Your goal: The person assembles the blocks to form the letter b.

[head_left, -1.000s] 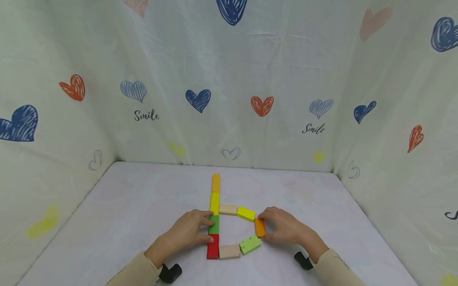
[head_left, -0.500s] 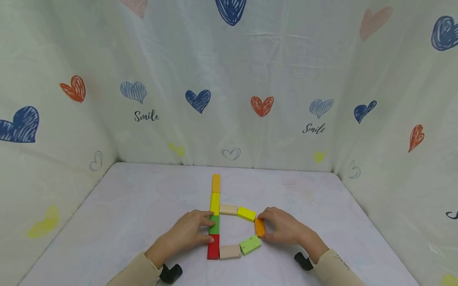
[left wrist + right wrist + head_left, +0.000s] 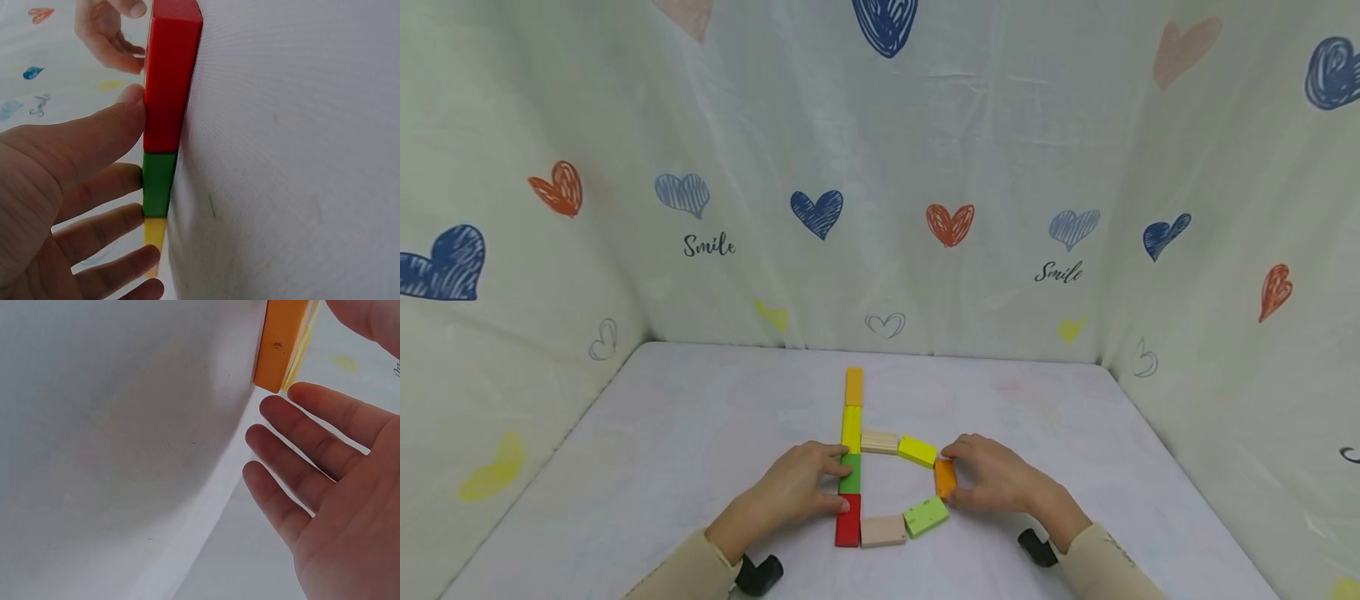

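Observation:
In the head view, wooden blocks lie in a straight column with a bulging loop on its right. From far to near, the column has an amber block (image 3: 854, 387), a yellow block (image 3: 852, 428), a green block (image 3: 852, 474) and a red block (image 3: 848, 527). My left hand (image 3: 797, 483) rests along its left side: the thumb touches the red block (image 3: 169, 81), with straight, spread fingers by the green block (image 3: 159, 184) and beyond. My right hand (image 3: 996, 475) pinches the orange block (image 3: 945, 479) at the loop's right, index finger at its far end, thumb near.
The loop also holds a ridged pale block (image 3: 880, 442), another yellow block (image 3: 917, 451), a light green block (image 3: 927, 517) and a plain pale block (image 3: 883, 531). A black wrist device (image 3: 760, 575) sits by each sleeve. A heart-patterned curtain (image 3: 880, 167) encloses the white table (image 3: 1037, 408).
Both hands and the blocks keep their places. Only the head view has shifted very slightly.

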### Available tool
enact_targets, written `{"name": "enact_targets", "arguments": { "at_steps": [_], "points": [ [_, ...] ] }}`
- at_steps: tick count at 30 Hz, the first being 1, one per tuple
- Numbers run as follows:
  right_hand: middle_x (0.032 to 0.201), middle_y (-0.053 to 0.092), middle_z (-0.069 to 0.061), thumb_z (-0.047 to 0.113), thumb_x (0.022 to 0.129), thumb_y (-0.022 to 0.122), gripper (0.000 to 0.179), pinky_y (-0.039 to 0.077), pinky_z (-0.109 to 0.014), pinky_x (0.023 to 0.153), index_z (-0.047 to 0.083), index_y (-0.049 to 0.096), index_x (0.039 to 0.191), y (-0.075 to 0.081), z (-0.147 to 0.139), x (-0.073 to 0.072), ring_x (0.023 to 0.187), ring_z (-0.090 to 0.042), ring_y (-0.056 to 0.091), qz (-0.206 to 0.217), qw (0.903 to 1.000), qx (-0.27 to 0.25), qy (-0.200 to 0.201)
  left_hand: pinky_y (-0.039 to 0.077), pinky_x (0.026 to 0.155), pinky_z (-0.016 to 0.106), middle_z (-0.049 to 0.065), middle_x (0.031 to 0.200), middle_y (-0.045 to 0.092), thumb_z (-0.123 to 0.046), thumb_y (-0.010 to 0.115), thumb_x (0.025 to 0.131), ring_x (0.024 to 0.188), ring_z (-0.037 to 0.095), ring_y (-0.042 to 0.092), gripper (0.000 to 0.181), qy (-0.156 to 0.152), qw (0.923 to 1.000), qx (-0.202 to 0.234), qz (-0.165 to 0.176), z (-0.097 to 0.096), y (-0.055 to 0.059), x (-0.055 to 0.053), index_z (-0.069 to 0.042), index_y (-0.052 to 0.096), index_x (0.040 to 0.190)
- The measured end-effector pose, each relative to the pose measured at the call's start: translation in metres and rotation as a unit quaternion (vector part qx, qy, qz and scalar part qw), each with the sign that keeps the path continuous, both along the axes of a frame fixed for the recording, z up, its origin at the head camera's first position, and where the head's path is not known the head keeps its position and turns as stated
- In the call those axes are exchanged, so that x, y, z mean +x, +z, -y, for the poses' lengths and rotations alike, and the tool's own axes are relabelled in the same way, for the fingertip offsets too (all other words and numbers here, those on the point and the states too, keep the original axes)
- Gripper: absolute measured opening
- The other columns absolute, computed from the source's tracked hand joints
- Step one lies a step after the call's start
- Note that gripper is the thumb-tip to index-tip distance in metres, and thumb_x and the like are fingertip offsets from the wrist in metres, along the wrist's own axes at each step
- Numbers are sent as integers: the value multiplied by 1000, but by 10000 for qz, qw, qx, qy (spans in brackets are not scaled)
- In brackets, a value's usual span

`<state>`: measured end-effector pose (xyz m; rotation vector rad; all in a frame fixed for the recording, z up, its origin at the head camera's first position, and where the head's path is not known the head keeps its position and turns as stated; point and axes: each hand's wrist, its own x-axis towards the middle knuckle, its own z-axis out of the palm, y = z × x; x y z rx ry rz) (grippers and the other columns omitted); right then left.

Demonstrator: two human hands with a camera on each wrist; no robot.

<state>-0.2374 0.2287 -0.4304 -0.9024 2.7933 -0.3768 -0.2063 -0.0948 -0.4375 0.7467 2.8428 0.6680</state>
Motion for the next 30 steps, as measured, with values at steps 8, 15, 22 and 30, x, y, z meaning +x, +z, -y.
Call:
{"name": "enact_targets", "arguments": {
  "at_steps": [8, 15, 22, 30],
  "points": [
    [114, 59, 6, 41, 86, 66, 44, 46, -42, 93, 15, 63, 121, 3, -7, -1, 104, -14, 53, -161, 9997, -148, -58, 45, 96, 47, 3, 127, 61, -38, 82, 73, 116, 26, 54, 48, -92, 9999, -38, -78, -2, -1, -2, -17, 72, 115],
    [116, 59, 2, 40, 89, 64, 44, 45, -44, 94, 13, 62, 123, 8, -13, -4, 108, -18, 54, -189, 9994, -187, -225, 44, 97, 47, 4, 126, 62, -39, 82, 72, 116, 26, 55, 47, -176, 9996, -17, -205, -1, -1, -4, -17, 73, 113],
    [114, 61, -1, 35, 89, 66, 42, 46, -44, 93, 10, 61, 122, 14, -24, -12, 107, -23, 56, -296, 9972, -311, -608, 45, 95, 47, 4, 123, 63, -39, 81, 72, 114, 26, 55, 44, -226, 9992, -126, -293, -1, 0, -3, -17, 74, 110],
    [113, 62, -2, 30, 89, 67, 38, 46, -44, 93, 10, 62, 121, 16, -34, -22, 107, -25, 56, -370, 9916, -574, -1096, 45, 94, 47, 4, 120, 63, -39, 81, 72, 112, 26, 55, 40, -302, 9984, -170, -454, -3, 1, -8, -17, 76, 106]
  ]
}}
